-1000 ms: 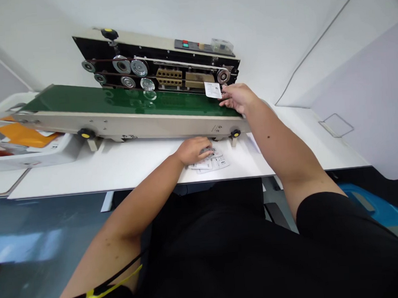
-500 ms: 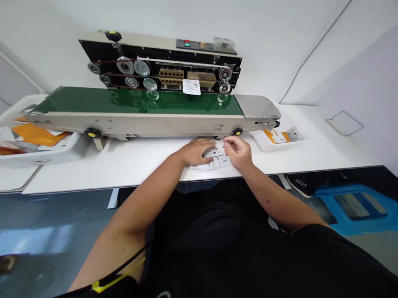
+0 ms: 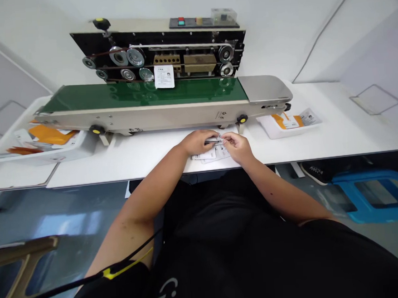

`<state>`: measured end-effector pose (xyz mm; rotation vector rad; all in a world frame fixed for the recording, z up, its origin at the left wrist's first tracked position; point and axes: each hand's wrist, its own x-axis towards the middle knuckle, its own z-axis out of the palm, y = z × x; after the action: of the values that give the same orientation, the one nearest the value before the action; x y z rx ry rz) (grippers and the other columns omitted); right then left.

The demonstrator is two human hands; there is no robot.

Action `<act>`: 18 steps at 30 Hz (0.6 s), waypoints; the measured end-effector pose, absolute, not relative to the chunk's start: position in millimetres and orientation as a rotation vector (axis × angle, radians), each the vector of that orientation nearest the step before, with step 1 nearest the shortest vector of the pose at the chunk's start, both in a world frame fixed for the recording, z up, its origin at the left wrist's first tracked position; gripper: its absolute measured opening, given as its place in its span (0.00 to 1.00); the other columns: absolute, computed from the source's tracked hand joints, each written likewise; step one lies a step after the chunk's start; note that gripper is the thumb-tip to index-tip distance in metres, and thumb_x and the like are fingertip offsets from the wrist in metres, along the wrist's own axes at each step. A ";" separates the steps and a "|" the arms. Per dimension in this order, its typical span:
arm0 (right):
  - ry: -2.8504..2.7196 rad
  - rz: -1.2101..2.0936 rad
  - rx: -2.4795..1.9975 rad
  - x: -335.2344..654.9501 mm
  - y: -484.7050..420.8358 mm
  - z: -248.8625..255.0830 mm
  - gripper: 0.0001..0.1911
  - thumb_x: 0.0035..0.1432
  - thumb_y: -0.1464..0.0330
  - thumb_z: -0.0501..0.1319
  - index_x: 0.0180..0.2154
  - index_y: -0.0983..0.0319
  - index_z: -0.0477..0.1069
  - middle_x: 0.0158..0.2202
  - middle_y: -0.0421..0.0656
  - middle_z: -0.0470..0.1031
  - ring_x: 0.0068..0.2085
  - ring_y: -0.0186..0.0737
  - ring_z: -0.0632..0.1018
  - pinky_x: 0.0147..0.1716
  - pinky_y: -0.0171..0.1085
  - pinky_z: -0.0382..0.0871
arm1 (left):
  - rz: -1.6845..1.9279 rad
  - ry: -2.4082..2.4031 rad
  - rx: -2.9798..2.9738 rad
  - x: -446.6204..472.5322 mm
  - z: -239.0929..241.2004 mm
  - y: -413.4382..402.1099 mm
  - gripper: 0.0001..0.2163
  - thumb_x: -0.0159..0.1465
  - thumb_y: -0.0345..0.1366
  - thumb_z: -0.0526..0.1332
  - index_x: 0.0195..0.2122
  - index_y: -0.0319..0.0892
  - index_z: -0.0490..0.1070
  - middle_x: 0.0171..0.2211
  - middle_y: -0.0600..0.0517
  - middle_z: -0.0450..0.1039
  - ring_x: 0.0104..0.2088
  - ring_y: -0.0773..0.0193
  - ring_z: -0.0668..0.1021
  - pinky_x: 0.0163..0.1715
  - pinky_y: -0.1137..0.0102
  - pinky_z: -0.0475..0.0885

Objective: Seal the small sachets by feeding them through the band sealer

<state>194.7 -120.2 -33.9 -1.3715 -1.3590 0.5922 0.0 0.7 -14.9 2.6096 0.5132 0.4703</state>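
My left hand (image 3: 196,142) and my right hand (image 3: 238,146) meet over a small stack of white printed pouches (image 3: 210,154) on the white table (image 3: 145,155), near its front edge. Both hands pinch one thin pouch (image 3: 216,139) between their fingertips, just above the stack. Behind them stands a band sealer (image 3: 165,56) with a green conveyor belt (image 3: 140,94). One white pouch (image 3: 164,76) rides upright along the sealing rail, left of the belt's middle.
A white tray (image 3: 38,146) with orange and white packets sits under the belt's left end. Another white tray (image 3: 287,124) with a few packets lies under the right end. A blue plastic stool (image 3: 376,195) stands below the table on the right. A wooden chair part (image 3: 19,261) shows lower left.
My right hand left the pouch at the sealer's right end and came down to the stack beside my left hand. The pouch on the belt has travelled leftward along the rail.
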 end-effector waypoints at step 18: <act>-1.253 0.602 -1.400 197.8 -118.6 -40.6 0.12 0.61 0.61 0.63 0.44 0.58 0.80 0.35 0.41 0.80 0.35 0.40 0.79 0.38 0.40 0.75 | 0.794 0.581 2.631 -0.7 -15.7 3.6 0.18 0.73 0.36 0.56 0.62 0.42 0.74 0.58 0.43 0.79 0.59 0.53 0.80 0.60 0.60 0.74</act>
<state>197.8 -118.6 -40.6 -1.4001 -1.2528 0.6023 -0.7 3.6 -15.7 2.6310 0.5811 0.7941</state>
